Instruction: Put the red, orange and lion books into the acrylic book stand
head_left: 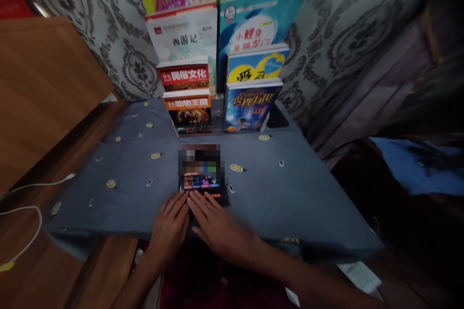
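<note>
My left hand (169,224) and my right hand (216,226) lie flat side by side on a table covered with a grey-blue cloth (297,193). Their fingers are stretched out. The fingertips of both rest on the near edge of a dark phone (203,174) that lies on the cloth with its screen lit. Neither hand holds anything.
Several books stand in two stepped rows at the back of the table, the nearest an orange one (189,113) and a blue one (248,106). A patterned curtain (119,43) hangs behind. A wooden board (43,87) and a white cable (32,193) are at the left.
</note>
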